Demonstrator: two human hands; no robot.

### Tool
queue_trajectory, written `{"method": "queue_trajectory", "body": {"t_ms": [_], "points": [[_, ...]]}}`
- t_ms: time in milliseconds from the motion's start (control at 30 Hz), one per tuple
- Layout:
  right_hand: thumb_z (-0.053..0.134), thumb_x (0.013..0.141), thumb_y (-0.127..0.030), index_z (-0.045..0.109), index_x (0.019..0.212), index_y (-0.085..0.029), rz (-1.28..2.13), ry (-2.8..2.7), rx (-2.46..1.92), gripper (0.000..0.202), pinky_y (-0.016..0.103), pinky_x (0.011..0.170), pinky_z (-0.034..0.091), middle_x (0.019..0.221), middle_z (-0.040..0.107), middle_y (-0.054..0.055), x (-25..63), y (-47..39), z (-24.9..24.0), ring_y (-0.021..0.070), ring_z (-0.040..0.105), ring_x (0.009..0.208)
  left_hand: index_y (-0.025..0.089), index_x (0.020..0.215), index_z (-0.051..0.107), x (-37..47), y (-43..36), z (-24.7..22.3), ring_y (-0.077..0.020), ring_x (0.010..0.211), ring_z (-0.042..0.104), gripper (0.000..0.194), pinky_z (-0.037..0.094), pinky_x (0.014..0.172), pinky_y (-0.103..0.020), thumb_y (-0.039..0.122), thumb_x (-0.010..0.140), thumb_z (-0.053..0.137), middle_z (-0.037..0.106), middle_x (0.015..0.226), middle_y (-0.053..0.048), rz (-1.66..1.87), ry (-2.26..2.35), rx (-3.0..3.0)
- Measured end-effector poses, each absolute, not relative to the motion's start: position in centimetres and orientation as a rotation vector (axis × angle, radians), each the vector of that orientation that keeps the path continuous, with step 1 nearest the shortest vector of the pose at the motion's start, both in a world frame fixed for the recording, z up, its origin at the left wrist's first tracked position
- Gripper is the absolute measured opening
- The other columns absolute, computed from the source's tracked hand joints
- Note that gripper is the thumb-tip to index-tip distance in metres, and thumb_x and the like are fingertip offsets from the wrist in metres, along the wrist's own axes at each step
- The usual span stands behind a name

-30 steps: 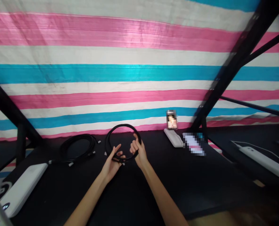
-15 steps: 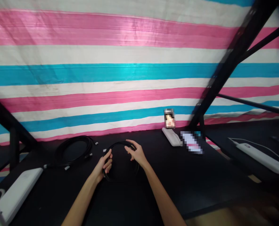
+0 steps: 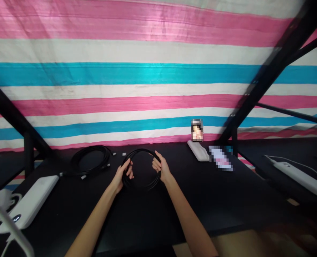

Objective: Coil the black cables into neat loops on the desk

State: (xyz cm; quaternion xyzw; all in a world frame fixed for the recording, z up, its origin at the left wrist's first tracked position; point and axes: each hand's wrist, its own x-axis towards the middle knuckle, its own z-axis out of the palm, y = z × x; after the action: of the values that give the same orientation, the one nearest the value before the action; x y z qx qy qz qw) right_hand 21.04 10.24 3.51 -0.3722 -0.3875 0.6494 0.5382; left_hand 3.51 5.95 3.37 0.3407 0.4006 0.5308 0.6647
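A black cable [image 3: 142,150], wound into a round coil, is held between my two hands over the black table. My left hand [image 3: 122,175] is closed around the coil's left side, thumb on top. On the right side of the coil, my right hand [image 3: 162,167] grips the strands with its fingers curled round them. A second coiled black cable [image 3: 75,157] lies on the table to the left, with pale connector ends around it. Close to the coil in my hands is a small white piece [image 3: 124,154] on the table.
A long white device [image 3: 35,201] lies at the left, near a pale curved tube [image 3: 14,228]. At the back right are a white holder [image 3: 198,151] and a blurred packet [image 3: 220,158]. Another white device [image 3: 300,176] with a cord lies far right. Black frame bars [image 3: 271,80] slant up both sides.
My right hand has closed on the right side of the coil, where its fingers were loose and spread. The view has shifted slightly. My left hand keeps its hold.
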Motion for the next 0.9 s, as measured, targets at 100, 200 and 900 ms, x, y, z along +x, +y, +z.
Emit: {"method": "queue_trajectory", "body": {"t_ms": [100,200,900], "points": [[0.054,0.073,-0.046,0.063,0.073,-0.015,1.569,-0.799,-0.809,0.033,0.019,0.033,0.019,0.034,0.016,-0.013,20.7,10.2,3.4,0.0052,0.011,0.032,0.015,0.08,0.057,3.5,6.1,3.1,-0.0096,0.042,0.05,0.036,0.044,0.053,-0.022,0.05,0.073,0.059,0.039,0.041,0.008,1.241,0.925,0.787],[0.053,0.072,-0.048,0.065,0.084,-0.013,1.487,-0.758,-0.869,0.039,0.02,0.034,0.022,0.036,0.017,-0.013,20.4,10.3,2.8,0.0054,0.014,0.032,0.013,0.084,0.059,3.1,6.5,2.5,-0.0128,0.048,0.056,0.047,0.044,0.053,-0.022,0.058,0.076,0.049,0.047,0.045,0.004,1.258,0.914,0.769],[0.058,0.073,-0.045,0.056,0.081,-0.016,1.331,-1.171,-1.222,0.03,0.017,0.033,0.038,0.052,0.056,-0.003,20.8,10.9,0.5,0.0088,0.051,0.036,0.015,0.085,0.056,3.1,6.2,2.6,-0.003,0.039,0.036,0.014,0.044,0.047,-0.019,0.027,0.085,0.049,0.047,0.063,0.005,1.326,0.669,0.4]]}}
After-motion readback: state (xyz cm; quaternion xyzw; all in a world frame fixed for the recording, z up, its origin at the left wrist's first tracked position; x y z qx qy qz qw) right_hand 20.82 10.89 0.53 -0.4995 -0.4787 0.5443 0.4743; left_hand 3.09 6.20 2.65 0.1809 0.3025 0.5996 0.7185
